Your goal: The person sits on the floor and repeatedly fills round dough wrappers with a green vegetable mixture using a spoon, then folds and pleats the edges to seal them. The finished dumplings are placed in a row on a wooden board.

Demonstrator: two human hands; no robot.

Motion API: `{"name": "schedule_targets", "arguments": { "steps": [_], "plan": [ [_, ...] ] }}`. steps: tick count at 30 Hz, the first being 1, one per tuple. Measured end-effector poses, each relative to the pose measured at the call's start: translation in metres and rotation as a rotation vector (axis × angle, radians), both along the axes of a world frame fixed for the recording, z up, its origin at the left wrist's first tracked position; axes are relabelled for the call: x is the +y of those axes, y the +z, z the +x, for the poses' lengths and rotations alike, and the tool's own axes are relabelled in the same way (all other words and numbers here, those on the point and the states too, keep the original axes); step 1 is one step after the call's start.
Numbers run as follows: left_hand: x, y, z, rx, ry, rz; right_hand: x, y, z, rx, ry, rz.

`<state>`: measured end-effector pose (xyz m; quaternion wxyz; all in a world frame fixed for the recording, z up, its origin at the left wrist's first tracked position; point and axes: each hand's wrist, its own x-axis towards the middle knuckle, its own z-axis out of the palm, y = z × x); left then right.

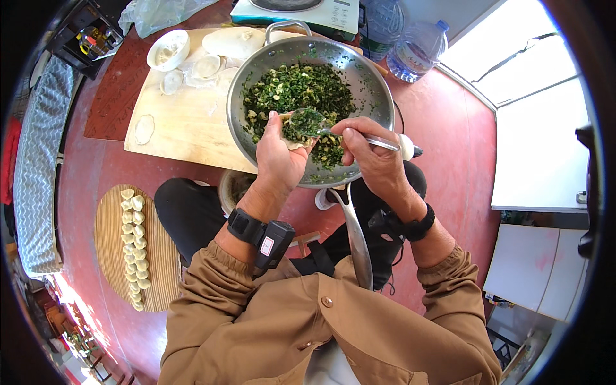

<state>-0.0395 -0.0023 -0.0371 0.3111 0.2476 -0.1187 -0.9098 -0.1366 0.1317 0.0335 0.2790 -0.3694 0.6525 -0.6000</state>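
Note:
My left hand (pixel 284 154) cups a dumpling wrapper (pixel 294 143) above the near part of a steel pan (pixel 373 82). Chopped green filling sits in the wrapper. My right hand (pixel 375 149) grips the handle of a metal spoon (pixel 308 122), whose bowl holds more greens and lies over the wrapper. Under both hands, the pan contains a heap of chopped greens with pale yellow bits (pixel 298 86). Its long handle (pixel 358 240) points towards my body. Part of the wrapper is hidden by my fingers and the spoon.
A wooden board (pixel 187 125) left of the pan bears flat wrappers (pixel 207 66), a dough piece (pixel 233 42) and a white bowl (pixel 168 50). Lower left, a round slatted tray (pixel 108 231) holds rows of dumplings (pixel 138 231). An induction cooker (pixel 332 19) and water bottles (pixel 416 50) stand beyond.

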Motion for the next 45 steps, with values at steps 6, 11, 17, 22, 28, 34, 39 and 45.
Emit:
{"name": "schedule_targets", "arguments": {
  "steps": [6, 11, 17, 22, 28, 34, 39, 45],
  "plan": [
    [0.003, 0.001, 0.004, -0.027, -0.066, -0.035, -0.004, -0.004, 0.004, 0.007, 0.063, 0.049],
    [-0.001, 0.006, 0.006, -0.031, -0.064, -0.058, -0.004, 0.001, 0.003, -0.029, 0.047, 0.042],
    [-0.010, 0.013, 0.009, -0.058, -0.023, -0.064, 0.002, 0.017, -0.012, 0.035, -0.004, 0.020],
    [-0.014, 0.009, 0.013, -0.008, -0.080, -0.056, 0.002, 0.018, -0.012, 0.290, 0.032, -0.039],
    [-0.022, 0.010, 0.022, 0.038, -0.237, -0.051, 0.003, 0.029, -0.021, 0.534, 0.070, -0.078],
    [-0.015, 0.017, 0.018, 0.011, -0.204, -0.020, 0.001, 0.027, -0.012, 0.761, 0.153, -0.071],
    [-0.015, 0.021, 0.019, 0.009, -0.251, -0.053, 0.000, 0.028, -0.012, 0.735, 0.184, -0.106],
    [-0.026, 0.026, 0.028, -0.006, -0.399, -0.136, 0.015, 0.049, -0.037, 0.450, 0.296, -0.045]
  ]
}}
